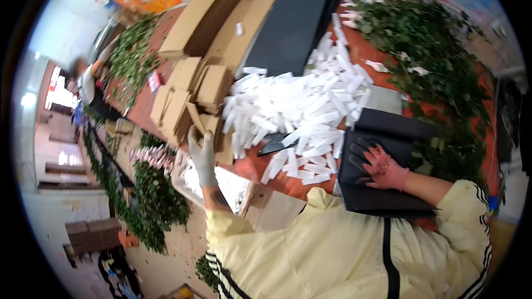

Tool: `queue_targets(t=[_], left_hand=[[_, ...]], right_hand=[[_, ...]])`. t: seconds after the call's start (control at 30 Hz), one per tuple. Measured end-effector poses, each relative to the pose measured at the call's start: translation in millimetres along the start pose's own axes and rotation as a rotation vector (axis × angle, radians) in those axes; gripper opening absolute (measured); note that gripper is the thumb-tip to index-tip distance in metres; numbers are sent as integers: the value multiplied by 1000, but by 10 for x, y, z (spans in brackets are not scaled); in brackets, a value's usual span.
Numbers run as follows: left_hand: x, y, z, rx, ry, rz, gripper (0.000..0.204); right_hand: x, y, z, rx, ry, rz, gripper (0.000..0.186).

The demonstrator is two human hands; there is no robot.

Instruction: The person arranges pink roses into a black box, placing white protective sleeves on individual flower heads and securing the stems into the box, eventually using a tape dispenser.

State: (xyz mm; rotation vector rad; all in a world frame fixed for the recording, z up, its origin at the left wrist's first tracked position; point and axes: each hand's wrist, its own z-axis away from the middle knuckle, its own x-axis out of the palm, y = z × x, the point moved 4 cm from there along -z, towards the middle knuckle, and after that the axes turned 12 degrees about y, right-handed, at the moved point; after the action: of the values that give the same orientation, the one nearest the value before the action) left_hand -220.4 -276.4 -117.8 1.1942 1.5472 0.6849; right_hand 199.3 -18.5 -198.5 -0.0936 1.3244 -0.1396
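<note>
My left hand (203, 155), in a pale grey glove, pinches a small folded cardboard piece (195, 117) at the near edge of a stack of brown cardboard pieces (176, 97). My right hand (382, 168) wears a pink glove with dark fingertips. It lies flat, fingers spread, on an open black box (360, 191) with a ribbed inner part. Between the hands spreads a heap of white paper-like strips (299, 102) on the red tabletop (296, 189). A small dark flat object (274, 145) lies partly under the strips.
Leafy cut stems (426, 50) with pale wrapped heads pile up at the right. A long black box (291, 25) and long cardboard boxes (202, 14) stand at the back. A white bin (227, 185) sits below my left wrist. Far left, another person (91, 86) works by more greenery.
</note>
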Motion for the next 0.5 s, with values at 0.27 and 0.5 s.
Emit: queue_targets(t=[0.27, 0.5], left_hand=[[1616, 887, 2527, -663, -1713, 879, 82], [1447, 1203, 2485, -257, -1811, 521, 93]], right_hand=[[-86, 168, 160, 15, 475, -506, 83], [-301, 254, 455, 361, 271, -1141, 71]])
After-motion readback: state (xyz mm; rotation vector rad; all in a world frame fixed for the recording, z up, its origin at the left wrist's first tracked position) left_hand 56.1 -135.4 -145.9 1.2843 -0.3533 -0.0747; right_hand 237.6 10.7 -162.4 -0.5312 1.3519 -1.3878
